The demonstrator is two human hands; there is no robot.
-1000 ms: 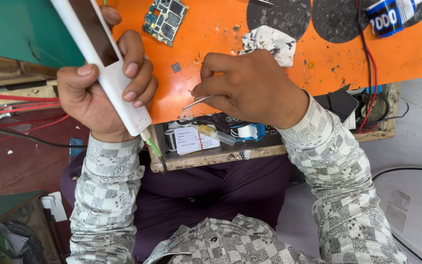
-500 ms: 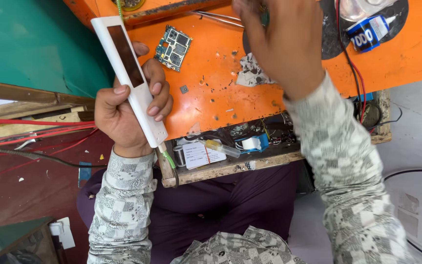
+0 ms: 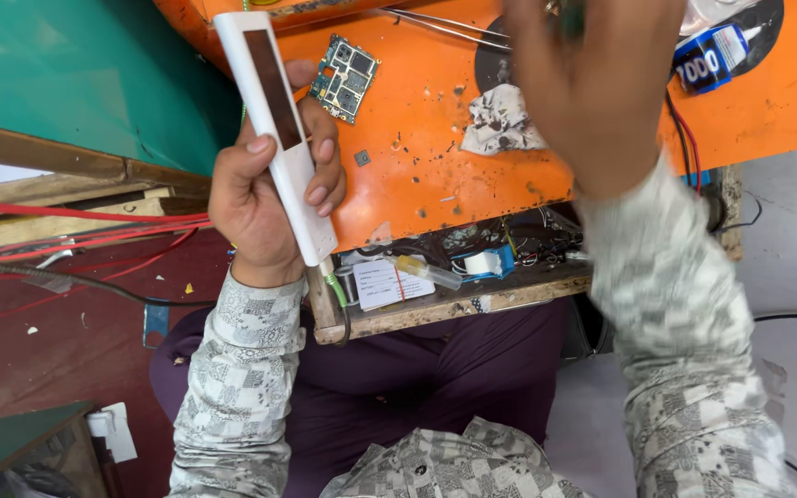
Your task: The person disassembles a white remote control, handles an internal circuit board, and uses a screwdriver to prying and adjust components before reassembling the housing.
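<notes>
Left hand (image 3: 265, 207) grips the white slab (image 3: 274, 129) – long axis tilted away; right hand (image 3: 597, 88) blurred over the tweezers (image 3: 445, 23) – can't tell its grip.

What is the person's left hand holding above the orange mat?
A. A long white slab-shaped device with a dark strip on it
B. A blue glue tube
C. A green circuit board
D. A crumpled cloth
A: the left hand is wrapped around the long white device, while the circuit board, cloth and glue tube all lie on the orange mat.

A green circuit board (image 3: 343, 78) lies on the orange mat (image 3: 435, 184), with a crumpled stained cloth (image 3: 502, 122), tweezers (image 3: 445, 25) and a blue glue bottle (image 3: 712, 57) nearby.
</notes>
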